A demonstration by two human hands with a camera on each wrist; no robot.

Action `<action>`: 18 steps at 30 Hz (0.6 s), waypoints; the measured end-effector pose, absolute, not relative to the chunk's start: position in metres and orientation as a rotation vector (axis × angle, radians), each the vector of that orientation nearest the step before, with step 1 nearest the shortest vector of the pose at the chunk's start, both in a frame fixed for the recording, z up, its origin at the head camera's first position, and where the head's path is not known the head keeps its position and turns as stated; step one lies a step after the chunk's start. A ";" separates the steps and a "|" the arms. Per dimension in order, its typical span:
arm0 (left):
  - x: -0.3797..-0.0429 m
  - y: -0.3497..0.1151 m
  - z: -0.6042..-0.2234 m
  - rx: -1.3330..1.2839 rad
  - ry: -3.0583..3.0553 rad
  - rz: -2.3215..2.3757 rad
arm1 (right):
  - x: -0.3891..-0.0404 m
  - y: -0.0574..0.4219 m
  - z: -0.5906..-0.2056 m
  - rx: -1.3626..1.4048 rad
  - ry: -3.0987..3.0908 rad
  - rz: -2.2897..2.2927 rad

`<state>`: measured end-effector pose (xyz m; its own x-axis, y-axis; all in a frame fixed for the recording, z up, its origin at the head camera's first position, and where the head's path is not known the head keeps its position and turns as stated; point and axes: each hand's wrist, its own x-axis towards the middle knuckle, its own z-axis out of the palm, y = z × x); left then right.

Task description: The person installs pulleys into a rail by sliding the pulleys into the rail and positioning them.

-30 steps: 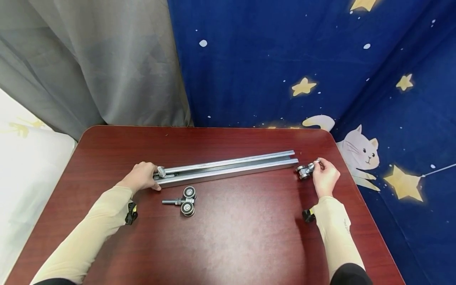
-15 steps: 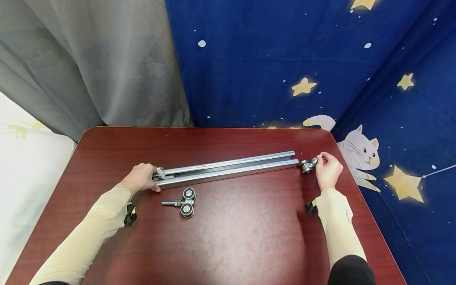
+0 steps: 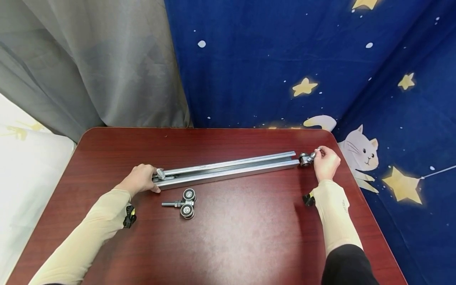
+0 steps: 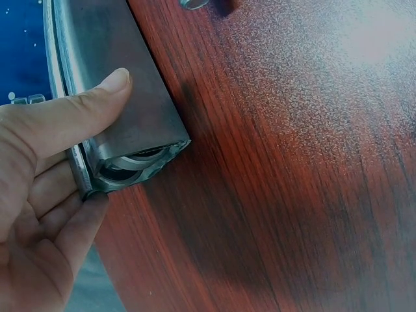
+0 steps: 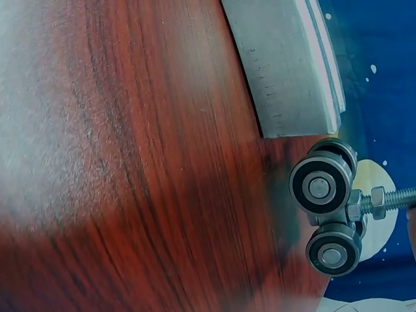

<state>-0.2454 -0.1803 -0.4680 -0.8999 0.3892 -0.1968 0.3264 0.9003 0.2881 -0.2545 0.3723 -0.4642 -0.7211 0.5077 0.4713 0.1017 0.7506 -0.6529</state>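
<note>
A long silver C-channel rail [image 3: 228, 175] lies slantwise on the table, slot upward. My left hand [image 3: 140, 179] grips its left end, thumb [image 4: 84, 117] on the near side wall. Inside that end sits a roller trolley, its bolt [image 3: 160, 173] rising from the slot; a wheel edge [image 4: 127, 170] shows at the rail's mouth in the left wrist view. Off the rail's right end, my right hand [image 3: 326, 164] pinches the bolt of another roller trolley [image 3: 304, 159]. In the right wrist view this trolley's wheels [image 5: 318, 188] hang just beyond the rail end [image 5: 286, 97], apart from it.
A third roller trolley [image 3: 187, 203] lies on the reddish-brown table [image 3: 242, 233], in front of the rail's left part, its bolt pointing left. Behind the table hang a grey curtain [image 3: 117, 71] and a blue star-patterned curtain [image 3: 249, 71].
My right hand has moved the trolley away from me, so its wheels have come up level with the rail's right end. My left hand keeps its grip on the rail's left end.
</note>
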 end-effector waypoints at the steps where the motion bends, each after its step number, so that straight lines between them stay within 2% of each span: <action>1: -0.245 -0.180 -0.468 0.537 2.814 0.366 | -0.256 0.371 -0.464 -0.457 -2.294 0.805; 18: -0.246 -0.181 -0.468 0.518 2.792 0.374 | -0.267 0.363 -0.469 -0.378 -2.342 0.785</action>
<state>-0.2462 -0.1809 -0.4681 -0.8976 0.3816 -0.2205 0.3100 0.9024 0.2994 -0.2669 0.3632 -0.4689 -0.7594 0.4437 0.4758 0.0672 0.7809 -0.6210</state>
